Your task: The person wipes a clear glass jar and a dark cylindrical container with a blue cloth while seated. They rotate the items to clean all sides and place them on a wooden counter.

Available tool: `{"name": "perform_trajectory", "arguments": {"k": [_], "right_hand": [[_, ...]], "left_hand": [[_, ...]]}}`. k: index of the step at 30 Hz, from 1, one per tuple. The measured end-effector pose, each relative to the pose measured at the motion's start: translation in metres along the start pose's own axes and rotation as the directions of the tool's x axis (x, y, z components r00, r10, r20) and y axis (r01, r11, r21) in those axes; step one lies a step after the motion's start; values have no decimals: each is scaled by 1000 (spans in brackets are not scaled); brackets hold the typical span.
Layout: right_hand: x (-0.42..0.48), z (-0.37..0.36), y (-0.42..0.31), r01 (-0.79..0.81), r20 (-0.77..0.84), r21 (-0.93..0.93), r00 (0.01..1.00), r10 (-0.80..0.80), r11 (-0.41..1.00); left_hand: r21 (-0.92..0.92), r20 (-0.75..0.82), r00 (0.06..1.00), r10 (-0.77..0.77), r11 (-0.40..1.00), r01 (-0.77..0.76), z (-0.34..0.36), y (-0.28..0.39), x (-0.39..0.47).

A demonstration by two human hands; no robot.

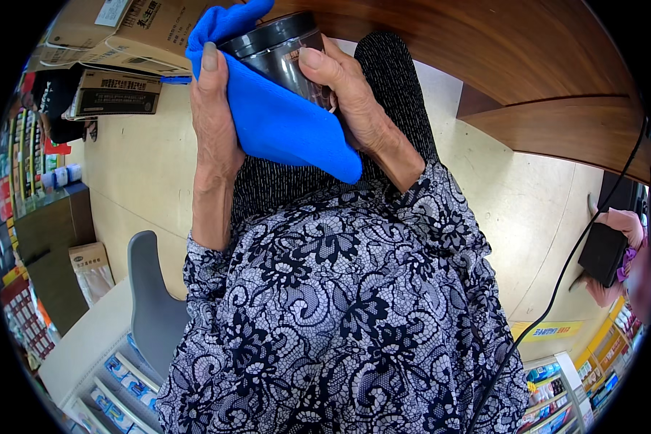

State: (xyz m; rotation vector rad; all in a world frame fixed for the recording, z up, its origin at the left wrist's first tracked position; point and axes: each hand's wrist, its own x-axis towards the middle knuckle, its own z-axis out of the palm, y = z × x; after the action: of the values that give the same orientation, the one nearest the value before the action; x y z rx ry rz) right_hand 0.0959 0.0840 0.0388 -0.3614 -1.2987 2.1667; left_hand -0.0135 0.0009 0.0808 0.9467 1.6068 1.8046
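A dark, glossy jar with a black lid (287, 54) lies tilted between my hands, above my lap. My right hand (350, 89) grips its side, thumb across the printed face. A bright blue cloth (287, 119) drapes over the jar's near side and hangs down towards my lap. My left hand (211, 103) is closed on the cloth at the jar's left end, thumb upright on the fabric. Part of the cloth rises behind the lid. The fingers of my left hand are mostly hidden beneath the cloth.
A brown wooden desk (466, 49) curves across the upper right. Cardboard boxes (141, 38) stand at the upper left. A grey chair (152, 304) and stocked shelves are at lower left. A black cable (564, 260) runs down the right side; a person (621, 228) sits beyond it.
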Motion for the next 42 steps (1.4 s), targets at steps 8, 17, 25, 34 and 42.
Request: {"name": "perform_trajectory", "arguments": {"k": [8,17,25,34,42], "right_hand": [[2,5,14,111,-38,-67,993,-114,991],[2,9,19,181,-60,-158,979,-192,971],[-2,15,13,216,-52,-94,974,-222,972],[-6,25,17,150,-166,-113,972,-167,982],[-3,21,16,145,-230,-209,954,-193,967]], "left_hand": [[-222,17,985,-169,960,169,-10,-8,13],[-384,40,943,-329,867,319,-20,-19,15],[-480,101,942,-320,814,328,-25,-27,15],[-504,168,913,-371,764,403,-32,-38,8],[-493,223,895,-386,747,445,-27,-47,-9]]}}
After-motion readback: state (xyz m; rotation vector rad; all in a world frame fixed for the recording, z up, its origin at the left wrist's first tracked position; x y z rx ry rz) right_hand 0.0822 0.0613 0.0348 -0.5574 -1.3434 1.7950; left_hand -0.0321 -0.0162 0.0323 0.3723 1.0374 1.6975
